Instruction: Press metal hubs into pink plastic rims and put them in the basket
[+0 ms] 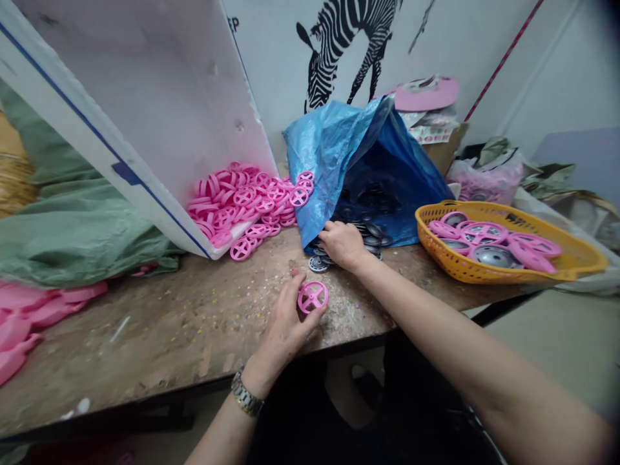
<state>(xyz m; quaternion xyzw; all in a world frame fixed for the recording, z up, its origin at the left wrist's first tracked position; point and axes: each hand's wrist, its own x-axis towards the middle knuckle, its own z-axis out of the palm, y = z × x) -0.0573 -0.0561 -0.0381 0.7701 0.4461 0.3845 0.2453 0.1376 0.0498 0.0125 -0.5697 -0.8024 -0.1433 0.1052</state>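
A pink spoked wheel (312,298) is over the near part of the desk (179,323), pinched between the thumb and fingers of the left hand (285,320) — that grip is closed on it. A metal-banded watch (247,392) circles the left wrist. Just beyond, the right hand (345,245) reaches to the dark grey discs (318,263) at the mouth of a blue bag (317,148); its fingertips are partly hidden, so whether its grip has closed on a disc I cannot tell. Left of the bag, a heap of pink wheels (242,200) spills from a white box (159,84) onto the desk. To the right stands a yellow basket (469,274) holding pink and grey pieces. Farther left lies green cloth (87,226) — and a zebra picture (358,39) marks the wall behind.
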